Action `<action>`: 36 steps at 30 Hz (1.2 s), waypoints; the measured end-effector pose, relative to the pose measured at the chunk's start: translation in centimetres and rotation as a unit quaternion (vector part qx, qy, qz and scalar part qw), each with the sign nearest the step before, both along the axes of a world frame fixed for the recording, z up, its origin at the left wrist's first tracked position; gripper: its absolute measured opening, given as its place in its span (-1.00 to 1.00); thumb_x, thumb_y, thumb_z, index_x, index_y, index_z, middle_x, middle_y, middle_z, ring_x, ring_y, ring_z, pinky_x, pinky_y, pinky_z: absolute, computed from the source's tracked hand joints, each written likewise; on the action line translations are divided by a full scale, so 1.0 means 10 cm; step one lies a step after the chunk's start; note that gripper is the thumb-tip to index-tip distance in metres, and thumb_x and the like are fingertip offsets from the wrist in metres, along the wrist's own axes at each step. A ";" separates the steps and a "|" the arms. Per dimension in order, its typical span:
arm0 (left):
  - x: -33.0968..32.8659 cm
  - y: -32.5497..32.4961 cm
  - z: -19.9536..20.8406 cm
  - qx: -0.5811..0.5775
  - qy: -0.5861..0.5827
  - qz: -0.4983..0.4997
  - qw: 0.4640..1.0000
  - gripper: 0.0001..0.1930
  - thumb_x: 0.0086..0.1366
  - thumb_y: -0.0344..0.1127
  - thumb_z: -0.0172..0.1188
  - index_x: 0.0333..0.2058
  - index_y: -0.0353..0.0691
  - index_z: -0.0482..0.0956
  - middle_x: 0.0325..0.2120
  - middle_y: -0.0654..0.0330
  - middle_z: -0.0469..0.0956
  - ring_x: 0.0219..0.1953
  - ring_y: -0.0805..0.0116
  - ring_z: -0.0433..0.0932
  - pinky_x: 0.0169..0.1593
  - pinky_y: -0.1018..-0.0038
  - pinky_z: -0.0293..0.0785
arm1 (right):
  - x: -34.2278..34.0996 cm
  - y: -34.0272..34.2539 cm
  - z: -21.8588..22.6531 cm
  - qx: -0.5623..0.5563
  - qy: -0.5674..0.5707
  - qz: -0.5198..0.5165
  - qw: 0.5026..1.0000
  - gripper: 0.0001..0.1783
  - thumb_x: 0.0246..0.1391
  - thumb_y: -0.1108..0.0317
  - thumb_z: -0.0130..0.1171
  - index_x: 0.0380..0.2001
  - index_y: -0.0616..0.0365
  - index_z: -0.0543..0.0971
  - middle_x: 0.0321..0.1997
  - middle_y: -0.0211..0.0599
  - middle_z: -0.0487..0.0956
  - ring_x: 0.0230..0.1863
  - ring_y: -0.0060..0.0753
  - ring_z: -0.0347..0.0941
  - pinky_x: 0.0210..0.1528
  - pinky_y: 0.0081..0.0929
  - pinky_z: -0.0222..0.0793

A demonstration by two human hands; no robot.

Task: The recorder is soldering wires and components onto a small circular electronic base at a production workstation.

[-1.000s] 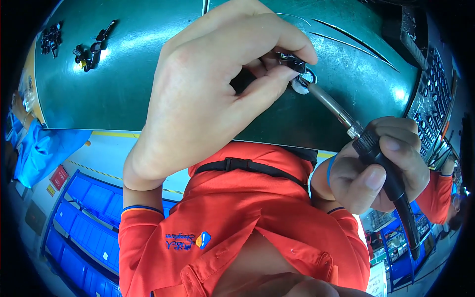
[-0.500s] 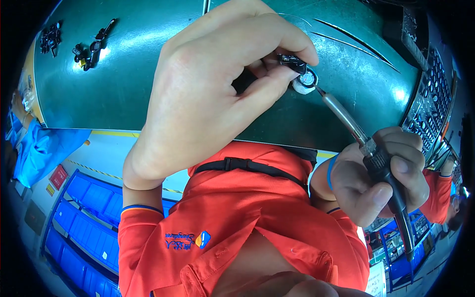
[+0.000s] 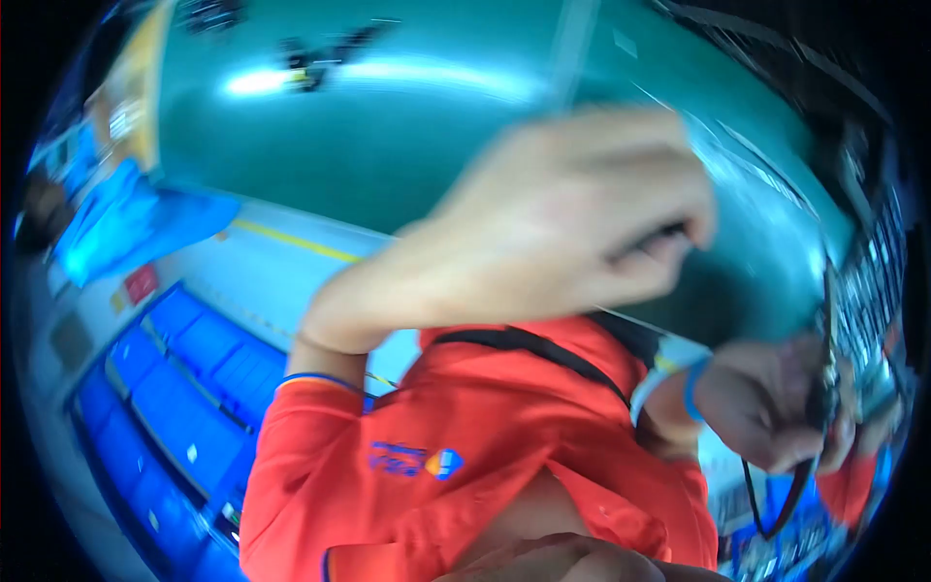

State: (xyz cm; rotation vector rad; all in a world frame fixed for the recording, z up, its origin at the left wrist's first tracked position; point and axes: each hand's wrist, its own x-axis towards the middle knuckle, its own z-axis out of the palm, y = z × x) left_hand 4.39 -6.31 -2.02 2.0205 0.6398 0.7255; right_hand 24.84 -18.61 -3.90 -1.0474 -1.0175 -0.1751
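My left hand (image 3: pixel 592 218) is above the green table (image 3: pixel 320 155), smeared by motion. Its thumb and fingers are closed; a dark patch shows between them, too blurred to make out. To the right, my right hand (image 3: pixel 766 407) is wrapped round a soldering iron (image 3: pixel 828 383). The iron points up toward the table's right edge, its outline blurred, and its black cord (image 3: pixel 776 529) loops below the hand. The hands are well apart.
Small black parts (image 3: pixel 308 70), one with a yellow bit, lie at the table's far left. Blurred thin tools (image 3: pixel 756 160) lie at the far right beside a dark rack (image 3: pixel 868 209). A person in blue (image 3: pixel 136 228) is on the left, near blue bins (image 3: pixel 184 388).
My view has swung, shifting the table parts. Both hands have moved right relative to the view. The iron has turned more upright, away from the small round part and black piece at my left fingertips.
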 end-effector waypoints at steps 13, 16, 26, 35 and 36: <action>-1.93 0.91 0.06 0.231 0.211 0.480 0.820 -0.82 0.16 -0.43 0.42 -0.25 -0.23 0.64 -0.30 0.12 0.62 -0.20 0.22 0.58 -0.17 0.34 0.52 | 0.00 0.07 -0.08 -0.001 -0.018 0.042 0.999 -0.68 0.30 0.35 -0.06 -0.02 0.37 0.46 -0.29 0.10 0.50 -0.51 -0.26 0.27 -0.53 -0.44 0.21; -1.81 1.28 0.00 0.405 0.231 0.378 0.800 -0.76 0.16 -0.39 0.44 -0.21 -0.22 0.62 -0.26 0.09 0.55 -0.16 0.12 0.52 -0.09 0.25 0.49 | 0.06 0.03 -0.04 -0.028 -0.042 0.026 0.998 -0.69 0.29 0.36 -0.04 -0.02 0.37 0.45 -0.28 0.09 0.51 -0.51 -0.27 0.27 -0.53 -0.45 0.20; -1.01 2.74 -0.14 0.412 0.314 0.263 0.814 -0.61 0.36 -0.29 0.15 0.15 -0.12 0.49 -0.05 -0.16 0.59 0.00 -0.13 0.59 0.05 0.07 0.53 | -0.08 -0.14 0.05 -0.145 -0.021 0.032 0.989 -0.68 0.41 0.30 0.06 0.10 0.23 0.35 -0.51 -0.19 0.47 -0.58 -0.43 0.36 -0.48 -0.49 0.31; -0.56 4.25 -0.62 0.329 0.370 0.255 0.831 -0.50 0.43 0.04 0.10 0.12 -0.25 0.55 -0.07 -0.15 0.66 0.06 -0.19 0.59 0.10 0.06 0.50 | 0.98 -0.42 0.35 -0.359 -0.137 -0.159 0.909 -0.74 0.26 0.61 0.20 -0.03 0.17 0.48 -0.24 -0.25 0.66 -0.26 -0.50 0.57 -0.25 -0.56 0.48; -0.50 4.22 -0.57 0.291 0.398 0.270 0.827 -0.54 0.40 -0.04 0.20 0.09 -0.28 0.57 -0.11 -0.08 0.69 0.00 -0.09 0.65 0.07 0.14 0.53 | 1.11 -0.39 0.43 -0.359 -0.139 -0.169 0.907 -0.74 0.26 0.61 0.20 -0.03 0.17 0.48 -0.24 -0.25 0.66 -0.26 -0.50 0.57 -0.25 -0.56 0.48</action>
